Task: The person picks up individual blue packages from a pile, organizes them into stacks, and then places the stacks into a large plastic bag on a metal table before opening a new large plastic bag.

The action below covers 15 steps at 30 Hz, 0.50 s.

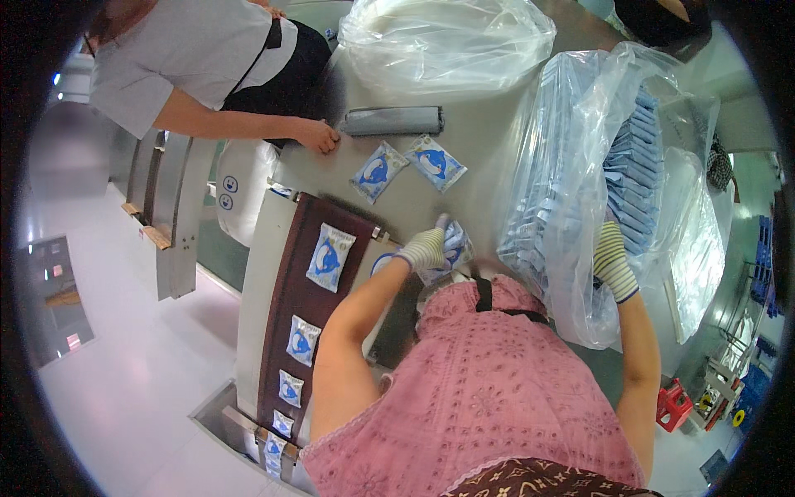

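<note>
The gloved left hand (424, 248) was clamped on a bunch of blue-and-white packets (456, 245) at the table's (484, 141) near edge. At its three o'clock, the gloved right hand (613, 261) pressed into a clear bag of stacked packets (580, 166); its grip could not be told. At nine o'clock, single packets rode a brown conveyor belt (290, 290).

A few small blue-and-white pouches (455, 245) sit bunched in the gloved left hand (424, 248) above the grey table. The gloved right hand (614, 258) rests on a stack of blue packets (633, 178) standing on edge inside a clear plastic bag (571, 190).
</note>
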Tool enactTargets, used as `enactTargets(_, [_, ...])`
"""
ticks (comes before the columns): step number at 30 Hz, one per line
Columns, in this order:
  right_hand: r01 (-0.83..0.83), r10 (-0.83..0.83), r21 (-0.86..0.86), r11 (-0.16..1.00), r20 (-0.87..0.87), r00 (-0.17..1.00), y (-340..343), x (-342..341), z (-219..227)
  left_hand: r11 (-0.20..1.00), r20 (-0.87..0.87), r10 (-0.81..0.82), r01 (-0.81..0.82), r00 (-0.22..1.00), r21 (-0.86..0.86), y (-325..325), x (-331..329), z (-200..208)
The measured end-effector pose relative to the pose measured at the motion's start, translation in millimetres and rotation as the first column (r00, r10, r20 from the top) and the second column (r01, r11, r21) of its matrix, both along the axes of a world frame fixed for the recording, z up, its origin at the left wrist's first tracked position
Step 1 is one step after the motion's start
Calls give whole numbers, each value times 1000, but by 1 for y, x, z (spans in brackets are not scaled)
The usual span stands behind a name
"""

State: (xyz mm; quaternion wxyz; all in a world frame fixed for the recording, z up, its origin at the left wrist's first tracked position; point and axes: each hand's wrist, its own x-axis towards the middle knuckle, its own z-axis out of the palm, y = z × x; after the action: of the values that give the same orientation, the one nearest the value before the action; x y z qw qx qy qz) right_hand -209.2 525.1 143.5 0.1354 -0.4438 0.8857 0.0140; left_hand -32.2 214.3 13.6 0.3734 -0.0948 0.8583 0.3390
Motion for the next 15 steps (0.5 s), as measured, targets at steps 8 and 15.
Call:
enactTargets(8, [-3, 3, 7, 1000, -6, 1000, 6, 0, -4, 658, -145, 731, -633, 667, 409, -148, 14, 59])
enactTargets(15, [19, -19, 4, 1000, 11, 1000, 9, -2, -6, 903, 115, 420, -427, 900, 45, -176, -5, 64])
